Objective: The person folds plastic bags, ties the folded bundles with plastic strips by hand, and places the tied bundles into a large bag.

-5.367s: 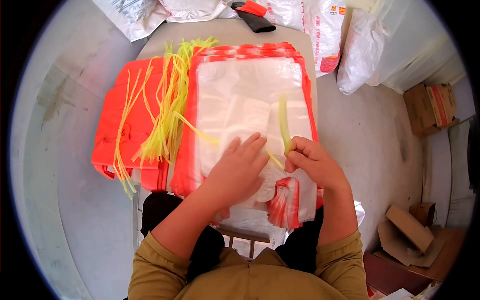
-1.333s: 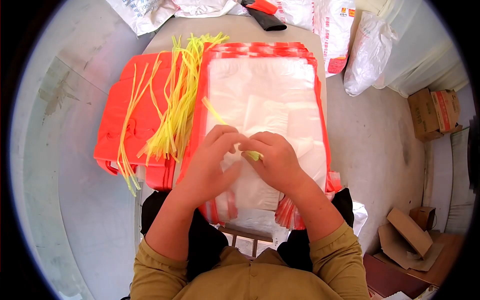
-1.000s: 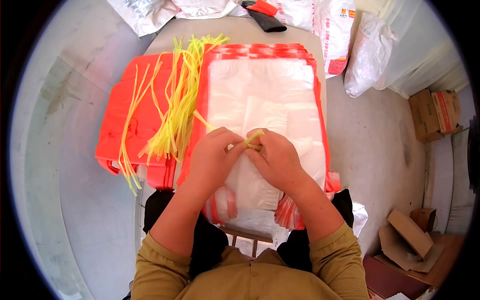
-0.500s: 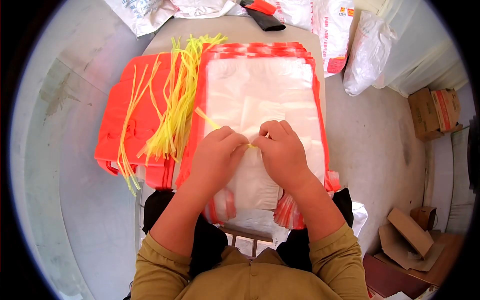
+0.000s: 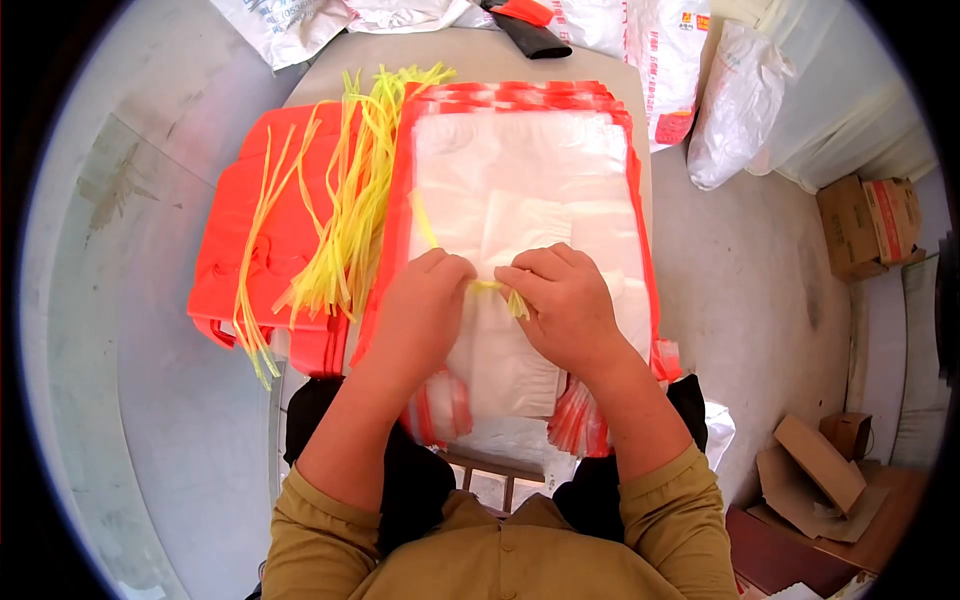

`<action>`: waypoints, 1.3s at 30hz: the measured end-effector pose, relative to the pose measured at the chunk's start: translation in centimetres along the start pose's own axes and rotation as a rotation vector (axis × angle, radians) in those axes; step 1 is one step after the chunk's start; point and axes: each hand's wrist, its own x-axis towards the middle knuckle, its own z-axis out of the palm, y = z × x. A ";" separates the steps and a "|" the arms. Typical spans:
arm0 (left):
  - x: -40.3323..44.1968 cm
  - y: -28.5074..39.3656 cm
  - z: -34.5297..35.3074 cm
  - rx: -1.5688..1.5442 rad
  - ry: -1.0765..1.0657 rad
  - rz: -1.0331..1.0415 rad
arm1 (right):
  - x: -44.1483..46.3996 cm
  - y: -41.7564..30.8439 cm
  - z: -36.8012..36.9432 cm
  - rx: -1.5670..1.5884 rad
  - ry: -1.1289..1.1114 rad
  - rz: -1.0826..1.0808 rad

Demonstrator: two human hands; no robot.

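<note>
Between my two hands runs a short stretch of yellow plastic strip (image 5: 485, 285). My left hand (image 5: 428, 305) is closed on one part of it, and a loose end sticks up above that hand. My right hand (image 5: 562, 300) pinches the other part, with a small yellow tail hanging below its fingers. Both hands are over a stack of clear plastic bags with red edges (image 5: 520, 150). A folded whitish bag or sheet (image 5: 515, 375) lies on top of the stack, under my hands.
A bunch of yellow strips (image 5: 365, 200) lies left of the stack, partly over red plastic bags (image 5: 235, 220). White printed sacks (image 5: 670, 60) stand behind the table (image 5: 350, 62). Cardboard boxes (image 5: 870, 230) are on the right, with an opened carton (image 5: 820, 480) lower down.
My hands have moved slightly apart, mainly the left one to the left. More of the yellow strip now shows between them, and a tail hangs out at my right fingers.
</note>
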 end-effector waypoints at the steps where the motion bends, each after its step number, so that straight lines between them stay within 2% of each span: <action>1: -0.1 -0.2 -0.2 0.069 -0.005 -0.004 | -0.1 0.1 0.1 -0.020 -0.002 -0.001; 5: -0.2 -0.6 -0.4 0.314 -0.032 -0.028 | -0.4 0.4 0.3 -0.093 -0.002 -0.007; 11: -0.2 -0.2 -0.7 0.216 -0.001 -0.013 | -0.6 0.4 -0.1 -0.081 0.025 0.020; 17: -0.3 -0.7 -0.3 0.320 0.022 -0.016 | -0.1 0.4 -0.4 -0.099 0.031 -0.033; 21: 0.0 -0.4 -0.4 0.265 0.041 -0.011 | 0.0 0.4 -1.2 -0.092 0.023 -0.022; 24: 0.0 -0.5 -0.2 0.258 0.050 0.004 | 0.0 -0.1 -1.5 0.021 0.004 0.055; 27: -0.2 -0.6 0.2 0.281 0.041 0.020 | -0.1 -1.6 -0.8 0.280 -0.027 0.278; 30: -0.2 -0.3 0.8 0.311 0.036 0.057 | 0.2 -2.4 -0.1 0.391 -0.034 0.310; 33: -0.2 -0.1 1.0 0.318 0.050 0.080 | 0.4 -2.5 -0.6 0.351 -0.184 0.395; 36: -0.2 0.1 0.6 0.293 0.068 0.054 | 0.4 -2.2 -0.7 0.361 -0.242 0.497; 39: -0.3 0.4 -0.9 0.163 0.037 -0.031 | 0.1 -1.8 0.1 0.459 -0.163 0.611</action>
